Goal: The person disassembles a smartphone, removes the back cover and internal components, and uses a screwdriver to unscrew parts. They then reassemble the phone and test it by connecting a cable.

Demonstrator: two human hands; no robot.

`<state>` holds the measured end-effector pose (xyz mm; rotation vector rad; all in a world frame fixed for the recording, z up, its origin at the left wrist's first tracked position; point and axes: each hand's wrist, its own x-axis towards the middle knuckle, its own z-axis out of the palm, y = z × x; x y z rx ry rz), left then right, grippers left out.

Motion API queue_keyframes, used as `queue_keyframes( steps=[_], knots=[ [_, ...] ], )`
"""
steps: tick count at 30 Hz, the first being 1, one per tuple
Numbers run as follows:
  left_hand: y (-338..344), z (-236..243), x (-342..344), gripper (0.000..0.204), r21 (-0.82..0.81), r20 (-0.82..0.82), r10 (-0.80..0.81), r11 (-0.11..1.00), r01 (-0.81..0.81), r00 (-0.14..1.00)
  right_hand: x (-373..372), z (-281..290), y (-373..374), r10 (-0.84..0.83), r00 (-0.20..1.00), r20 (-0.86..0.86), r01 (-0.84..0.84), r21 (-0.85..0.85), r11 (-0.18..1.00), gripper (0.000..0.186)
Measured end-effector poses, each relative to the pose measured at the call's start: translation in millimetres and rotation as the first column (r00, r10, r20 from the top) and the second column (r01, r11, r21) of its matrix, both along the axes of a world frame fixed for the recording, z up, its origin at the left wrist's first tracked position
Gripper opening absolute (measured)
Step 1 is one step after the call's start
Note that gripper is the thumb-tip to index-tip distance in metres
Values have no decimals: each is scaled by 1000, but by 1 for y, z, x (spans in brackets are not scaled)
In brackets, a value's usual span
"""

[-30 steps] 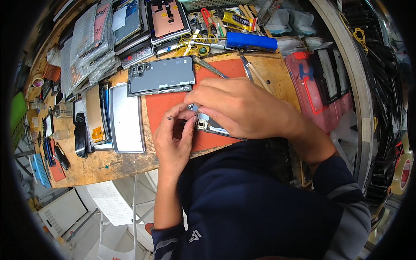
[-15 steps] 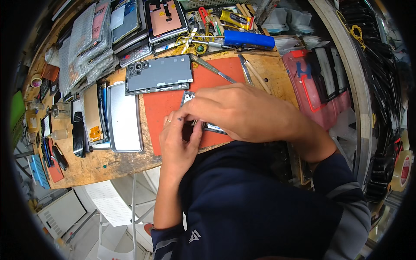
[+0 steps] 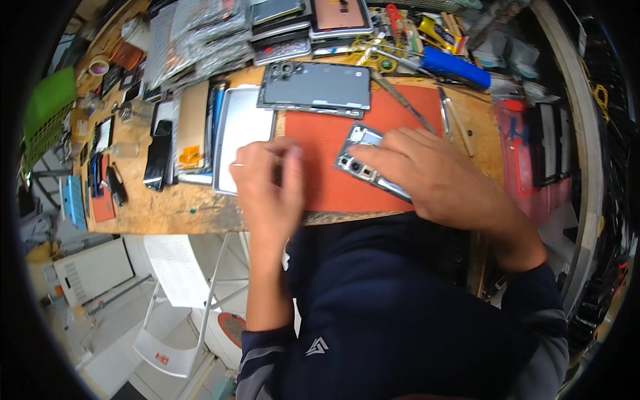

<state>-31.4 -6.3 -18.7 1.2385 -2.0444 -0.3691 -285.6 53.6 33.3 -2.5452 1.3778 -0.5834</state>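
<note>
As R hand [image 3: 443, 175], fingers bent, holds opened phone [image 3: 357, 165] | L hand [image 3: 268, 190] curled, contents unclr

Opened phone [image 3: 360, 167], inner parts exposed: dark frame, silvery-white pieces, round dark camera lenses in a row along one side. Lies lens side up on the orange mat [image 3: 327, 190], slanted, camera end toward the mat's left edge but well in from it, lower right corner near the near edge. Right portion hidden.
</note>
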Motion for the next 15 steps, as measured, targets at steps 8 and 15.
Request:
queue_keyframes(
  steps=[8, 15],
  knots=[
    [-37, -4, 88, 12, -198, 444, 368, 929, -311, 817, -3, 9, 10, 3, 995, -97, 2, 47, 999, 28],
    [-49, -12, 77, 14, -104, 485, 317, 946, -307, 815, 0, 5, 6, -17, 1000, -17, 18, 74, 997, 36]
  ],
)
